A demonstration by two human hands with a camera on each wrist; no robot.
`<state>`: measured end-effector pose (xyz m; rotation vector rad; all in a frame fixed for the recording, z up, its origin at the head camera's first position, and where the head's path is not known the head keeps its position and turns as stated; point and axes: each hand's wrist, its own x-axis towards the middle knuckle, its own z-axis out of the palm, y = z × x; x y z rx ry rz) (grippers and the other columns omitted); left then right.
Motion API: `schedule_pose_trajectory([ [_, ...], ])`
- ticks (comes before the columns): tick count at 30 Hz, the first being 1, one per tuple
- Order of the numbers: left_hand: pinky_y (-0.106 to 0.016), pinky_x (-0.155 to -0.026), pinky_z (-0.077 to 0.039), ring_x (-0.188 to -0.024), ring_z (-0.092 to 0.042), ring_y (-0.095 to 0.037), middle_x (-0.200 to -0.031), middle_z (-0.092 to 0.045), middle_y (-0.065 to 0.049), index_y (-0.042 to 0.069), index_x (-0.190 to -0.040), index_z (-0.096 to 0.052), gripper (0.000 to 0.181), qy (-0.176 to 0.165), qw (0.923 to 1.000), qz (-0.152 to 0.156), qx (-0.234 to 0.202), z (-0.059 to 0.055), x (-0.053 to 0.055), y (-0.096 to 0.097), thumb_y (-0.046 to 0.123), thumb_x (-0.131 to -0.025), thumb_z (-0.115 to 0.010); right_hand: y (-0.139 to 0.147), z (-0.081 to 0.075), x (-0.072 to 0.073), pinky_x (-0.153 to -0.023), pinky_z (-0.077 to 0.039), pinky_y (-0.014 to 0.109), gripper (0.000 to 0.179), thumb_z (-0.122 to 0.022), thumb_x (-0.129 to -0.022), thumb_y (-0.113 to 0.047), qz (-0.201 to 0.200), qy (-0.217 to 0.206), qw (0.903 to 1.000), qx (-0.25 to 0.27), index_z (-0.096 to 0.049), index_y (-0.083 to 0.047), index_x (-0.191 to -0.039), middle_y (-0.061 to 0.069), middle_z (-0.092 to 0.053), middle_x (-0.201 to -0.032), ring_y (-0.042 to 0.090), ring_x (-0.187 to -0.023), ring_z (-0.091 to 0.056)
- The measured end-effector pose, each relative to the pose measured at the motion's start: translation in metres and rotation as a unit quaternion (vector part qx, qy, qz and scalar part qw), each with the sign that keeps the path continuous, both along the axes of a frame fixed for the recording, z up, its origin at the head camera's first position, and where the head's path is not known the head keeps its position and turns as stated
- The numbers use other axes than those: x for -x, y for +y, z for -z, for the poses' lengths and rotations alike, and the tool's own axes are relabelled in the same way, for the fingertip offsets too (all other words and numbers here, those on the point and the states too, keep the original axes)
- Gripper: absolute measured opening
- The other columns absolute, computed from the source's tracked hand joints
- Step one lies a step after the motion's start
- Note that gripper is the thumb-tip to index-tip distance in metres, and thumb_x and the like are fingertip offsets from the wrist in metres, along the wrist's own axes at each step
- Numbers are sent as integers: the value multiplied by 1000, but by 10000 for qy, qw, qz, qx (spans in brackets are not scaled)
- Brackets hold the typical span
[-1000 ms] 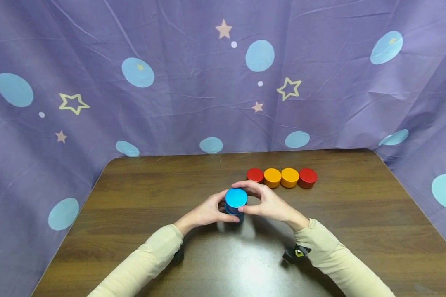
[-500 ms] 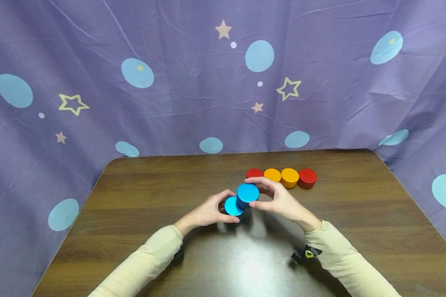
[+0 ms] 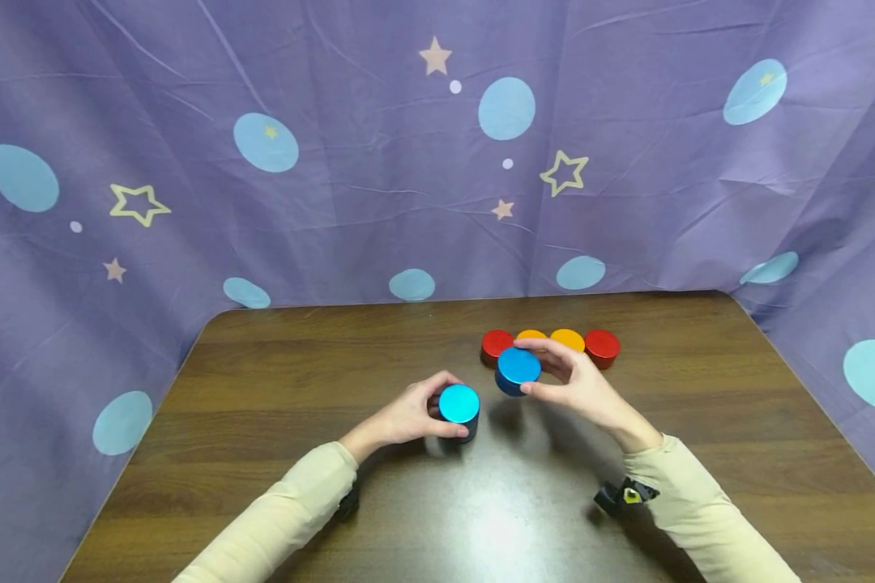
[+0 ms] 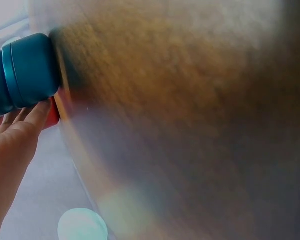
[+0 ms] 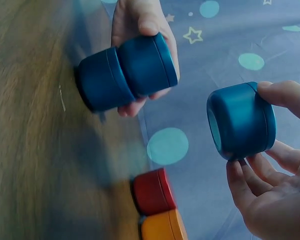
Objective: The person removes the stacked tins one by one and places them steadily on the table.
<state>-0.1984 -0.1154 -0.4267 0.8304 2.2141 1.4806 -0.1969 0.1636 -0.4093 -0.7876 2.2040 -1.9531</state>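
Observation:
Two lidded round blue tins stand stacked upright on the table, seen in the head view and sideways in the right wrist view. My left hand holds the stack, thumb on the near side and fingers on the far side. A third blue tin is raised off the table to the right of the stack. My right hand grips it by the rim between thumb and fingers. From the left wrist, the stack shows at the upper left with fingers against it.
Behind my right hand, a row of round tins lines the back of the wooden table: a red tin, two orange tins, partly covered by the hand, and another red tin. A purple patterned curtain hangs behind.
My right hand has lifted the top blue tin off the stack and carried it right and slightly back, toward the row. The left hand has stayed on the two lower tins.

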Motion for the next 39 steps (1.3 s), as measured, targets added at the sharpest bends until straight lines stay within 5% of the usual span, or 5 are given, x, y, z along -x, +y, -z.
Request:
schedule_pose_trajectory([
  [3,-25,-86,-50,-98,-59,-19,-109,-61,-12,-4,-117,-52,48,35,10000,-18,50,-13,-6,1,0,-77,-79,6,1,0,-99,-42,27,54,-72,-83,3,101,-39,9999,-36,-51,5,-133,17,-52,-133,21,-116,-56],
  [15,-26,-85,-50,-95,-60,-16,-107,-62,-10,-4,-118,-52,50,108,9999,-96,62,-14,-8,1,1,-76,-80,28,9,0,-95,-45,26,53,-71,-83,5,350,-45,9994,-11,-50,8,-132,21,-50,-133,14,-114,-57],
  [22,-29,-86,-50,-98,-60,-19,-110,-62,-9,1,-121,-53,54,213,9994,-173,213,17,5,-1,6,-75,-82,37,10,3,-92,-47,26,54,-70,-84,5,404,-85,9991,-33,-48,9,-133,23,-49,-133,16,-112,-58],
  [39,-30,-87,-49,-99,-61,-16,-108,-64,-4,7,-116,-54,50,226,9997,3,80,22,8,-3,12,-76,-83,71,16,6,-91,-46,19,53,-71,-85,3,857,170,9948,-531,-47,13,-131,24,-54,-127,7,-109,-59],
])
